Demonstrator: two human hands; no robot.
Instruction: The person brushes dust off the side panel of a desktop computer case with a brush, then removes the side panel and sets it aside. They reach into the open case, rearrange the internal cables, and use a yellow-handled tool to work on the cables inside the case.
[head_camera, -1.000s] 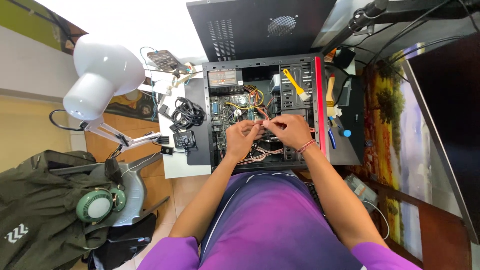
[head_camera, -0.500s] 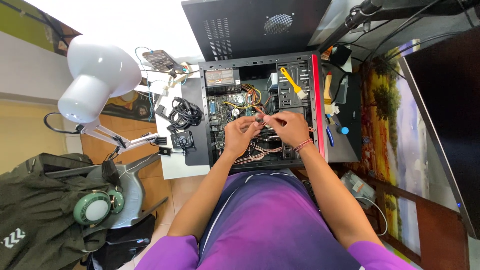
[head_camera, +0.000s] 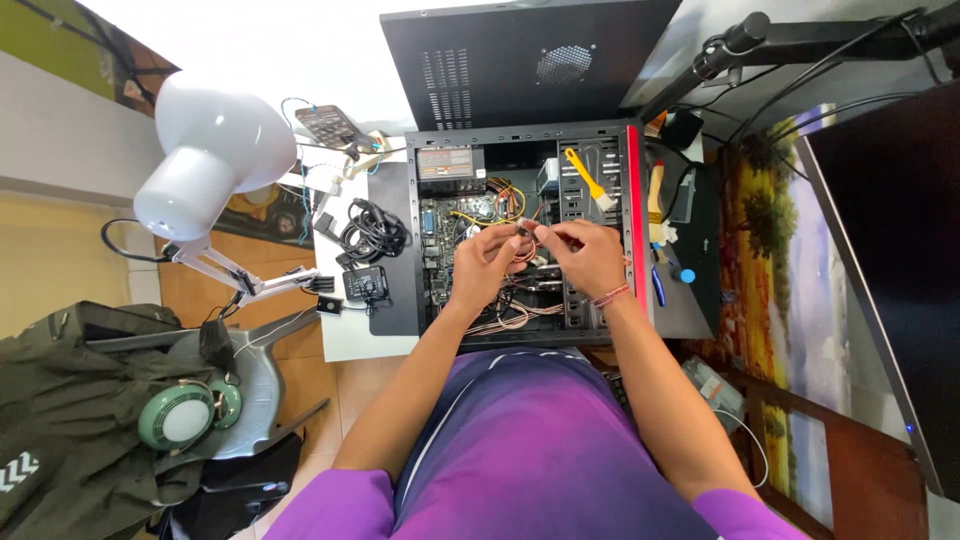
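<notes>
Cable connector is pinched between both hands, left hand and right hand closed on it, above the open computer case on the worktop.

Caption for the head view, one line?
Both hands, left hand and right hand, pinch a small cable connector over an open computer case.

between the left hand and the right hand sits a small dark connector. under both hands lies a black computer case with a red front edge; beyond the fingers run yellow, orange and red wires. past the right hand rests a yellow-handled brush. a pink-red band circles the right wrist. far off the left hand stand a white lamp and a green round fan. nearer the body, the shirt is purple.
</notes>
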